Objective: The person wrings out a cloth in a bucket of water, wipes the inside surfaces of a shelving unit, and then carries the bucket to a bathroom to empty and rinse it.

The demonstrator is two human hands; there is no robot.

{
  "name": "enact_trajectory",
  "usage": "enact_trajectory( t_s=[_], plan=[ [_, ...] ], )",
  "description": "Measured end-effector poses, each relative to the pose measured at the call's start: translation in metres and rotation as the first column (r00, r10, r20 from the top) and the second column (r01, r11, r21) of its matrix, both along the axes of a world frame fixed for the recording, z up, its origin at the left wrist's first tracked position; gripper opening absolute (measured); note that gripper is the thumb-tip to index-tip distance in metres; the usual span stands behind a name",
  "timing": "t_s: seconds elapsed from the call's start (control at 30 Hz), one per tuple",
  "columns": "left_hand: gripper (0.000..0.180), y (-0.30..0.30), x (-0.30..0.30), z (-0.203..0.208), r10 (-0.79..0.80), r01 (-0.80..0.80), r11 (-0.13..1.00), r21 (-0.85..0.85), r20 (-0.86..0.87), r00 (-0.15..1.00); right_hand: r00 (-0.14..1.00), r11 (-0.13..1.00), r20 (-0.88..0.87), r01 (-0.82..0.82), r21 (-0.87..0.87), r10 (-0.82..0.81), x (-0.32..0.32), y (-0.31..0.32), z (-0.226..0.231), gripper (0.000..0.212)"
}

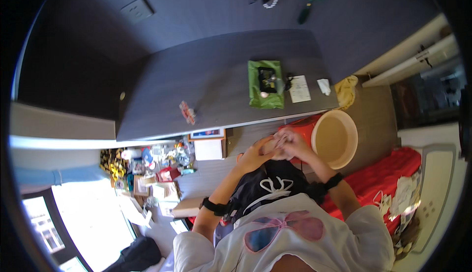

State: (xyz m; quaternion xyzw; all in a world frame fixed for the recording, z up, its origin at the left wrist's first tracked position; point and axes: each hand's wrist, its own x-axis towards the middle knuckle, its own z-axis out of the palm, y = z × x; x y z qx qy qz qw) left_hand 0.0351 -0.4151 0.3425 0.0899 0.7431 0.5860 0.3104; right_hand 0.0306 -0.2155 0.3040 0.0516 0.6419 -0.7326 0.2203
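In front of my waist, below the desk's front edge, my left hand (256,155) and my right hand (293,144) meet, fingers closed together at the tips. Whatever sits between them, if anything, is too small and blurred to make out. Ahead of them on the dark desk (216,85) lies a flat green bag (265,103) with a black tray-like item (267,79) on it. A small pale round thing (264,95) rests at the bag's near side. Right of the bag are a white printed paper (299,89) and a crumpled white tissue (324,86).
A pale round bucket (352,139) stands beside my right hand, next to a red item (306,129). Yellow cloth (346,92) hangs by the desk's right corner. A small red-and-white packet (187,112) lies near the desk's front edge. Boxes and clutter (157,166) fill the left.
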Motion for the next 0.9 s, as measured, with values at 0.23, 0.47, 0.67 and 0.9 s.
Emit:
enact_trajectory(
  t_s=[0.23,0.47,0.67,0.9],
  plan=[
    [0.036,-0.062,0.021,-0.02,0.318,-0.339,0.896,0.288,0.117,0.941,0.88,0.967,-0.407,0.248,-0.048,-0.246,-0.146,0.072,0.063,0.026],
    [0.031,-0.125,0.113,-0.002,0.841,-0.872,0.488,0.042,0.244,0.482,0.789,0.905,-0.602,0.338,0.258,-0.123,-0.3,0.121,0.035,0.045],
    [0.032,-0.101,0.196,0.011,0.946,-0.991,0.123,0.049,0.295,0.132,0.446,-0.126,-0.139,0.514,0.849,0.884,-0.337,0.125,-0.007,0.026],
    [0.034,-0.05,0.239,0.008,0.944,-0.996,0.076,-0.04,0.324,0.059,0.922,-0.067,-0.049,0.081,0.994,0.385,-0.334,0.091,-0.019,0.062]
  ],
)
